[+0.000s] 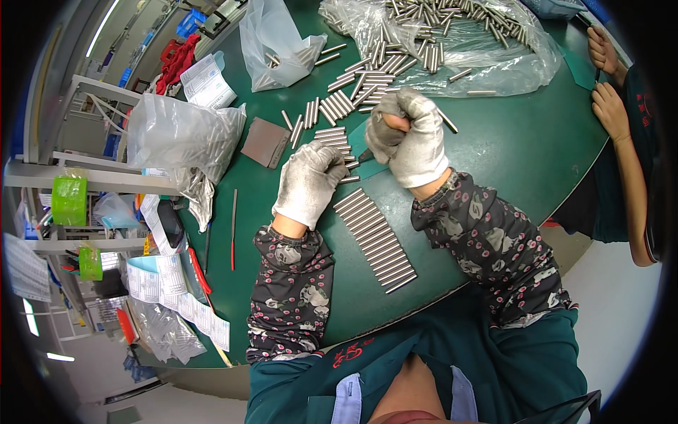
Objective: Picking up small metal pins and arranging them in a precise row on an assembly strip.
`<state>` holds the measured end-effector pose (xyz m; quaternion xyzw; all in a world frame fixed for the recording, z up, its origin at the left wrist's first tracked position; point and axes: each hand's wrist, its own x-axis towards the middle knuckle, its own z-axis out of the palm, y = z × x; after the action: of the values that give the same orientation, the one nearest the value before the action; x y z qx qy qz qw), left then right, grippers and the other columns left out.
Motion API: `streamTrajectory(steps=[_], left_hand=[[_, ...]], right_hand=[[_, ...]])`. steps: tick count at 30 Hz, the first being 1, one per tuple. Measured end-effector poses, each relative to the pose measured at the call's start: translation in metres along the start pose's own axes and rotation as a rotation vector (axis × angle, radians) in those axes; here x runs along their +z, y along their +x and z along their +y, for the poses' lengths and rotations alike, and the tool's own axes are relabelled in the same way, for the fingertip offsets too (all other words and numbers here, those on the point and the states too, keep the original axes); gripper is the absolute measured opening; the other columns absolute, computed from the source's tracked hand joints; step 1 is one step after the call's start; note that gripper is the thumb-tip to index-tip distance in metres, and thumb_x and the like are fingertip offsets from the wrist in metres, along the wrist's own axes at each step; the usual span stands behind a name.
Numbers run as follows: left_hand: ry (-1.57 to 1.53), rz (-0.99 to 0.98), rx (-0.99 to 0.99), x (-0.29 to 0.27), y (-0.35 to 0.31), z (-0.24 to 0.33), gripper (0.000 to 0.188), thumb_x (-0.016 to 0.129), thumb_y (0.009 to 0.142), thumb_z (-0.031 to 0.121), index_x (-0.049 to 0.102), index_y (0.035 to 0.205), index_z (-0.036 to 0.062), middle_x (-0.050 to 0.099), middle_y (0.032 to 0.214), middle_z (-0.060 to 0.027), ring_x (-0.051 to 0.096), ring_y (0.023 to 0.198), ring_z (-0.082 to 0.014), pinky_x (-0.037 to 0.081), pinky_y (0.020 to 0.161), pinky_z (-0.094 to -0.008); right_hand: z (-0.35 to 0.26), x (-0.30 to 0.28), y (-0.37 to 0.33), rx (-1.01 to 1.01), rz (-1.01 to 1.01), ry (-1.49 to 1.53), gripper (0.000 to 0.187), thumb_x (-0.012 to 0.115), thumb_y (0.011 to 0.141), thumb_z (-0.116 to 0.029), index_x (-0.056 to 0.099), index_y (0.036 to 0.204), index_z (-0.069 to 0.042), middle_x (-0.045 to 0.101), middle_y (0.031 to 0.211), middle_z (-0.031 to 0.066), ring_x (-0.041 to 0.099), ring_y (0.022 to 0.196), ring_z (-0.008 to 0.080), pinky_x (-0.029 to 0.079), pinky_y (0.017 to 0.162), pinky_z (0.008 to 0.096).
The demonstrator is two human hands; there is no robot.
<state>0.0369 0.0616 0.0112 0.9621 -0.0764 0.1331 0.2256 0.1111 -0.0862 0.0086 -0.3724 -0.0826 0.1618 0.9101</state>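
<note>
My left hand (307, 182), in a worn white glove, is closed with its fingertips at the ends of a short column of metal pins (333, 134). A single metal pin (350, 179) sticks out beside those fingertips. My right hand (415, 141), in a greyed glove, is wrapped round a dark pen-like tool (365, 155). Its tip points down toward the pins by my left hand; most of its body is hidden in the fist. Nearer to me, a neat row of metal pins (376, 240) lies side by side on the green table (487, 152).
Loose pins spill from a large clear bag (512, 67) at the back. White plastic bags (187, 131) and a square grey block (265, 142) stand left. A red-handled file (234, 230) and paper sheets (169, 279) lie nearby. Another person's hands (609, 106) are at the right edge.
</note>
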Motion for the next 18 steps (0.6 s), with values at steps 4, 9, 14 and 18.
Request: streamTrajectory(steps=[4, 9, 14, 18], left_hand=[[0.009, 0.010, -0.041, 0.002, 0.000, 0.000, 0.013, 0.067, 0.064, 0.008, 0.061, 0.075, 0.0067, 0.059, 0.076, -0.0068, 0.057, 0.075, -0.0264, 0.046, 0.066, -0.0352], [0.028, -0.001, -0.027, 0.002, 0.000, 0.000, 0.014, 0.067, 0.064, 0.005, 0.060, 0.076, 0.0049, 0.057, 0.075, -0.0083, 0.056, 0.073, -0.0265, 0.045, 0.064, -0.0345], [0.025, -0.011, -0.028, -0.001, 0.002, 0.002, 0.015, 0.067, 0.064, 0.001, 0.059, 0.077, 0.0040, 0.055, 0.073, -0.0092, 0.056, 0.070, -0.0263, 0.045, 0.062, -0.0336], [0.018, 0.006, -0.019, 0.003, 0.003, -0.001, 0.014, 0.068, 0.064, 0.009, 0.061, 0.075, 0.0069, 0.058, 0.074, -0.0073, 0.057, 0.075, -0.0271, 0.046, 0.066, -0.0365]], right_hand=[[0.000, -0.002, -0.001, 0.011, -0.026, 0.023, 0.041, 0.032, 0.088, -0.037, 0.030, 0.055, -0.012, 0.026, 0.046, -0.0002, 0.025, 0.037, 0.0134, 0.024, 0.037, 0.0271], [0.003, -0.002, -0.006, -0.134, -0.243, -0.207, 0.036, 0.035, 0.089, -0.031, 0.038, 0.061, -0.009, 0.031, 0.050, -0.0012, 0.028, 0.041, 0.0103, 0.023, 0.039, 0.0242], [-0.005, 0.010, -0.007, -0.114, -0.244, -0.202, 0.036, 0.037, 0.090, -0.029, 0.036, 0.060, -0.009, 0.031, 0.051, -0.0019, 0.028, 0.043, 0.0080, 0.022, 0.039, 0.0227], [0.001, 0.002, -0.003, -0.149, -0.343, -0.255, 0.035, 0.038, 0.090, -0.029, 0.043, 0.064, -0.007, 0.036, 0.052, -0.0011, 0.031, 0.043, 0.0080, 0.023, 0.039, 0.0218]])
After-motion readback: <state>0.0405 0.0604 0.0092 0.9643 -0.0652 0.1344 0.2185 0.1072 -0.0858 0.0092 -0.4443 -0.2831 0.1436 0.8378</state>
